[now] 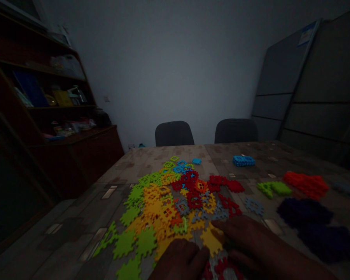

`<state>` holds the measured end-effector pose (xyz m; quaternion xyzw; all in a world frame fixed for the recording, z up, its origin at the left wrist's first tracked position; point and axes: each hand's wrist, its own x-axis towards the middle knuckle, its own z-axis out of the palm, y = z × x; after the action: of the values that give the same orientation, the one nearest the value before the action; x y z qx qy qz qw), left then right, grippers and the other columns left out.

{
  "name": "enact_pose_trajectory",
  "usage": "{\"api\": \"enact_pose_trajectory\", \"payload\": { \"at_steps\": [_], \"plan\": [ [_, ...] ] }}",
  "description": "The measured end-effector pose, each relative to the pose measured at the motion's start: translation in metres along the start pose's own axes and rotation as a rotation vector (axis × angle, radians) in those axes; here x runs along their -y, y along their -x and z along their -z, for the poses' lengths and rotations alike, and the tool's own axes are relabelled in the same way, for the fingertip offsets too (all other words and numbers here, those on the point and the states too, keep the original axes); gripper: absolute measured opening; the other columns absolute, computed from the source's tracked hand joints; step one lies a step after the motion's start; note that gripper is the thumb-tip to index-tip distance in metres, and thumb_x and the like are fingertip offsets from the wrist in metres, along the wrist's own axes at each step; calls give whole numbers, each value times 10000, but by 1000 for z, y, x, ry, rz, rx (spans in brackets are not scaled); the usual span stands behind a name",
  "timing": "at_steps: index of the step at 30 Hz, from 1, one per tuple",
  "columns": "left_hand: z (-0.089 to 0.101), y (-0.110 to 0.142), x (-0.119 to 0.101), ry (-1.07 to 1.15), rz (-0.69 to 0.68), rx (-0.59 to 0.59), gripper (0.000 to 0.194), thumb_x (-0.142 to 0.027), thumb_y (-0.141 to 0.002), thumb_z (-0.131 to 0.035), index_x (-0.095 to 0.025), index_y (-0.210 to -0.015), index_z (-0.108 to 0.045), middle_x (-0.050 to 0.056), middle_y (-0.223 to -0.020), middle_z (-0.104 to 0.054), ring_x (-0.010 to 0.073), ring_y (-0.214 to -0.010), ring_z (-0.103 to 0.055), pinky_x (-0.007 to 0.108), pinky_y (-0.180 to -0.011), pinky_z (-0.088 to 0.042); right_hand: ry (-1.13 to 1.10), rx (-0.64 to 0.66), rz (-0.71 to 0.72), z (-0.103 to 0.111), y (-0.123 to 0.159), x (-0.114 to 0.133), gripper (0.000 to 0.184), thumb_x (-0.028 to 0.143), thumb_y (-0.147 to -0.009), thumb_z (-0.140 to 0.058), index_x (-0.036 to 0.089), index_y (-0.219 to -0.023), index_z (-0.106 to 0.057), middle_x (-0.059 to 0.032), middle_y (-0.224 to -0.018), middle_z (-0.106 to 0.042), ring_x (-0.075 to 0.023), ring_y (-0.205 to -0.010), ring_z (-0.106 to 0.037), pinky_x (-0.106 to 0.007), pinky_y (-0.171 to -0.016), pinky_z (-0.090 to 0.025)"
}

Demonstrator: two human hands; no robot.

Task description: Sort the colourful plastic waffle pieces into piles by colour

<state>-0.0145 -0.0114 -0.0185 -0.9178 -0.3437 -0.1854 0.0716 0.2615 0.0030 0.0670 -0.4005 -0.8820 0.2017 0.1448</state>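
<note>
1. The left hand (179,261) lies at the near edge of the pile; too dark to tell whether its grip is apart or clamped.
2. The right hand (246,243) sits just beside it, fingers (221,224) touching a yellow piece (210,241); its grip is also unclear.
3. The pile of plastic waffle pieces (166,206), mixed yellow, green, red, grey and blue, spreads over the desk (67,237) in front of both hands.
4. To the right lie separate groups: a blue stack (244,161), green pieces (273,188), red pieces (306,185) and dark pieces (305,212).
</note>
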Motion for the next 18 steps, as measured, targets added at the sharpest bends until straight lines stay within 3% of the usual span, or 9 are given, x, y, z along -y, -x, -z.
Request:
{"api": "enact_pose_trajectory", "payload": {
  "at_steps": [4,7,10,14,18],
  "plan": [
    [7,-4,-1,1,-2,17,401,-432,-915,-830,-245,-1187,-601,-10,-898,-726,212,-746,-658,300,-645,-413,8,-18,-17,-3,-14,-15,669,222,-930,-610,317,-1580,-481,-131,-1522,-601,-338,-1353,-587,-499,-1107,-484],
    [9,-4,1,-10,-18,26,425,-417,-927,-823,-248,-1231,-579,-12,-922,-731,210,-767,-673,299,-658,-420,-26,-12,25,1,-41,-19,720,217,-904,-621,249,-1600,-439,-156,-1582,-537,-345,-1422,-521,-503,-1158,-431],
    [7,-3,4,-16,-30,47,445,-426,-948,-803,-245,-1273,-558,-7,-939,-742,210,-771,-675,302,-650,-416,-15,-5,99,3,-76,-21,665,200,-905,-603,178,-1556,-471,-190,-1516,-584,-343,-1359,-563,-492,-1122,-450],
    [3,-1,6,-12,-22,25,475,-486,-922,-818,-266,-1260,-567,-19,-890,-741,209,-737,-665,308,-630,-407,40,23,181,4,-116,-20,460,135,-923,-529,160,-1372,-624,-162,-1291,-709,-316,-1154,-645,-468,-1005,-501],
    [-3,3,7,-26,-30,-4,500,-479,-934,-804,-267,-1306,-548,-15,-906,-748,215,-741,-668,314,-643,-422,76,134,265,9,-137,-18,584,74,-873,-562,206,-1440,-598,-138,-1409,-664,-295,-1259,-594,-458,-1081,-442]
  ]
}}
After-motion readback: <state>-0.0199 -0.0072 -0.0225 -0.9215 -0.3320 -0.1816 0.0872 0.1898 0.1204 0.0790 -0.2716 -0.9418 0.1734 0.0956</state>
